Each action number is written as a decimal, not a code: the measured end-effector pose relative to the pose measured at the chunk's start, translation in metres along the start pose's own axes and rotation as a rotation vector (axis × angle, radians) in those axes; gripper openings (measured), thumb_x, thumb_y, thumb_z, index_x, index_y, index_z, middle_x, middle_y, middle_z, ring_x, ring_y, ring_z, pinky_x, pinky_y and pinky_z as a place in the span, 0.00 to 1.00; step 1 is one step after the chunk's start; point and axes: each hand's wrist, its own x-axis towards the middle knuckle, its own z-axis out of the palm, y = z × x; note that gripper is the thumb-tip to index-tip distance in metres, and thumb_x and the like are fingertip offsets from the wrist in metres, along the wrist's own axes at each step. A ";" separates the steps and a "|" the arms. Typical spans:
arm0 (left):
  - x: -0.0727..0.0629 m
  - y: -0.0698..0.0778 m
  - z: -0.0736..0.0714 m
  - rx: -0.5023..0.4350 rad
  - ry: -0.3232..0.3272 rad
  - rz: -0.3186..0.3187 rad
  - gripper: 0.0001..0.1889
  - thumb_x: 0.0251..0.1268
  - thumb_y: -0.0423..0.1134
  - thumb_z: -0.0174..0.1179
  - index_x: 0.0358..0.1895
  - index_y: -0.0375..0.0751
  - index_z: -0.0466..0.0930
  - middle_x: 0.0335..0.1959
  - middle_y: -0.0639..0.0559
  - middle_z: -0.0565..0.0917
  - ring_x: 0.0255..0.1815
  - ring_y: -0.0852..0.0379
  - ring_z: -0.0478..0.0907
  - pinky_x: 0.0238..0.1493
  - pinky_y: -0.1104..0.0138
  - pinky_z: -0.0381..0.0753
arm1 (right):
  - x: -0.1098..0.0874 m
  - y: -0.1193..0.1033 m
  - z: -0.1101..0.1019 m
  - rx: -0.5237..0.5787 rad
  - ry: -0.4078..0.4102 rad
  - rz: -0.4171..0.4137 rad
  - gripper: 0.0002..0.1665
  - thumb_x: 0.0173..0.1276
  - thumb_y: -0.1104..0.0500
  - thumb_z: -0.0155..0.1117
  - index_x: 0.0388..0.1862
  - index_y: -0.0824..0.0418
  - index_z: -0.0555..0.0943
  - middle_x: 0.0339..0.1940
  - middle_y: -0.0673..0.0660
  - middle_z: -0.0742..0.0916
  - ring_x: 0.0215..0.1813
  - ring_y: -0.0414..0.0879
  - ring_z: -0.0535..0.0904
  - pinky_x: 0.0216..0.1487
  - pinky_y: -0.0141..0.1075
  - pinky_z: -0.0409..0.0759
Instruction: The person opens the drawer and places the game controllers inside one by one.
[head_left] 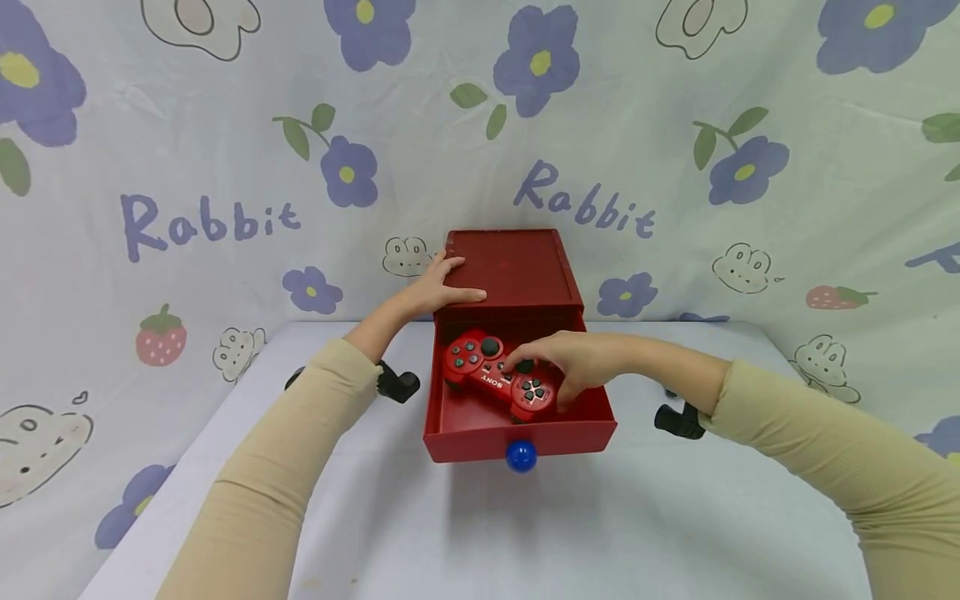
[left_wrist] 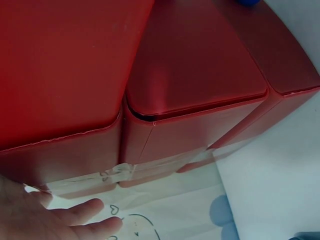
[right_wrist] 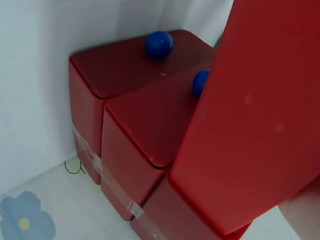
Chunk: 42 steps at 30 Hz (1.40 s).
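Note:
A red game controller [head_left: 491, 372] lies slanted inside the pulled-out red drawer [head_left: 480, 442], which has a blue knob [head_left: 521, 456]. My right hand [head_left: 581, 362] reaches in from the right, its curled fingers over the controller and its thumb by the near right end. The left hand [head_left: 435, 287] rests spread on the left edge of the red cabinet's top [head_left: 513, 267]. In the left wrist view, that hand's fingers [left_wrist: 82, 212] extend beside the cabinet. The right wrist view shows the drawer's outer side [right_wrist: 255, 120], with the right hand mostly hidden.
Below the pulled-out drawer are two closed drawers with blue knobs, the lower knob [right_wrist: 159, 45] in full view. Clear tape [right_wrist: 135, 207] runs along the cabinet's side. A white table [head_left: 480, 533] lies underneath, and a patterned cloth [head_left: 420, 158] hangs behind.

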 end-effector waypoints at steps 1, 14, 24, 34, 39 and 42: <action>0.000 0.000 0.000 -0.003 0.001 -0.001 0.42 0.58 0.51 0.57 0.72 0.40 0.47 0.74 0.45 0.35 0.73 0.46 0.37 0.68 0.48 0.49 | -0.001 0.000 0.000 -0.001 0.002 0.001 0.41 0.51 0.67 0.70 0.64 0.50 0.66 0.62 0.56 0.72 0.63 0.52 0.65 0.46 0.38 0.79; -0.002 -0.001 0.000 -0.032 -0.001 0.003 0.43 0.58 0.51 0.58 0.71 0.40 0.47 0.74 0.46 0.37 0.72 0.45 0.42 0.67 0.48 0.51 | -0.027 -0.009 -0.015 -0.048 0.177 -0.029 0.36 0.55 0.66 0.68 0.64 0.57 0.69 0.60 0.57 0.74 0.56 0.51 0.71 0.47 0.39 0.79; 0.000 -0.003 -0.001 -0.037 -0.009 0.009 0.43 0.58 0.51 0.57 0.72 0.39 0.46 0.74 0.46 0.35 0.72 0.45 0.39 0.67 0.47 0.49 | -0.058 -0.016 -0.010 -0.113 0.289 -0.013 0.34 0.55 0.64 0.68 0.62 0.57 0.70 0.59 0.56 0.75 0.59 0.52 0.72 0.49 0.42 0.78; -0.001 -0.002 -0.001 -0.030 -0.005 0.002 0.44 0.56 0.53 0.57 0.72 0.40 0.47 0.74 0.47 0.35 0.73 0.46 0.38 0.67 0.48 0.50 | -0.080 -0.037 0.014 -0.137 0.437 -0.050 0.27 0.56 0.61 0.68 0.56 0.56 0.75 0.51 0.54 0.81 0.49 0.46 0.77 0.41 0.33 0.80; 0.000 -0.002 -0.001 -0.024 -0.006 0.000 0.44 0.56 0.53 0.57 0.72 0.40 0.47 0.74 0.47 0.34 0.73 0.46 0.37 0.68 0.48 0.49 | -0.086 -0.047 0.029 -0.012 0.428 -0.095 0.23 0.58 0.62 0.66 0.54 0.56 0.76 0.42 0.50 0.84 0.39 0.39 0.77 0.34 0.29 0.78; -0.001 0.000 0.000 -0.019 -0.006 0.005 0.43 0.57 0.52 0.57 0.71 0.39 0.47 0.74 0.46 0.35 0.73 0.46 0.37 0.68 0.48 0.49 | -0.087 -0.051 0.039 0.074 0.403 -0.113 0.22 0.59 0.63 0.65 0.53 0.57 0.76 0.38 0.50 0.84 0.35 0.35 0.78 0.32 0.28 0.78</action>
